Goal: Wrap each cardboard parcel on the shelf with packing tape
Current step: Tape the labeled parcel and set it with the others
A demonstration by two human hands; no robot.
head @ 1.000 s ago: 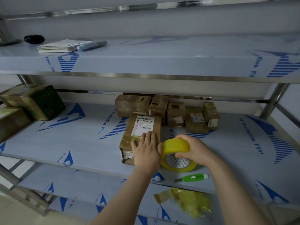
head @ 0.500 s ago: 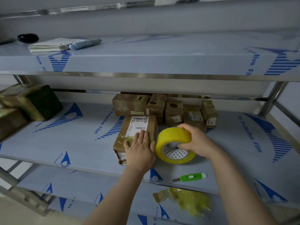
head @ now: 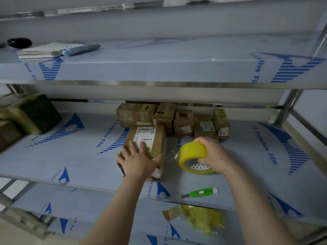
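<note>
As left grip (head: 138,161) presses, parcel (head: 158,138) lies beneath.

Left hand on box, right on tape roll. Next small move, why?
Probably pull the tape roll rightward, away from the box: a short strip of tape between them looks slack, the left hand presses the box down, and the right hand grips the roll.

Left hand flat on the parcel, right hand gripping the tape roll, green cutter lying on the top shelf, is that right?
No: the head view shows the cutter on the same shelf as the parcel, near the front edge. The left hand does press the parcel and the right hand grips the tape roll.
</note>
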